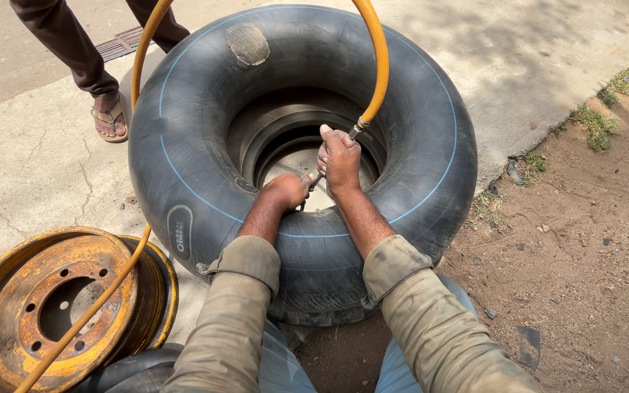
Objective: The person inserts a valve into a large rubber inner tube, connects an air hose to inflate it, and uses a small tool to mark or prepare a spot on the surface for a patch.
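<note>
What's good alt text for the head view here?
Both hands, left hand and right hand, press a yellow air hose nozzle at the inner edge of a large inflated black inner tube lying in a tyre on concrete. A rusty yellow wheel rim lies at lower left; another person's sandalled foot stands behind.

No packages, signs or screens. Only a small oval label point(179, 233), dark with a pale outline, low on the inner tube's point(431, 145) left wall.
</note>
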